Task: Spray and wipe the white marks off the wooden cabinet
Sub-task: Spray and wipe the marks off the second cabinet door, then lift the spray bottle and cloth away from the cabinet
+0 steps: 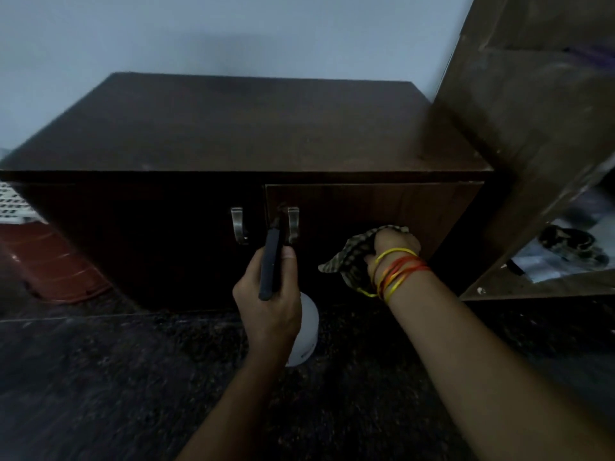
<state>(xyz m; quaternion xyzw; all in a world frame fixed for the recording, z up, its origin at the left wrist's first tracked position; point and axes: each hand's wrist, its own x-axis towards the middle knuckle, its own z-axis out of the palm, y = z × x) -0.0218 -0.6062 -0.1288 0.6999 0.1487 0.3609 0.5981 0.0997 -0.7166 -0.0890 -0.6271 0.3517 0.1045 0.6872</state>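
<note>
Left hand grips spray bottle | right hand bunches cloth on cabinet door | you might soak the handle just past your left thumb; aim at marks

Both forearms bare, no sleeves in view. Right wrist: bunch of thin threads, yellow + orange/red, wound several times, one yellow loop hanging loose. Left wrist: nothing worn.

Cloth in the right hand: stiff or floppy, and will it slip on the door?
Likely floppy: the cloth bunches in the right hand and a loose corner droops below it. Probably light, since that flap hangs free without support. On the cabinet door it should slide easily; how slick the surface is I cannot tell.
</note>
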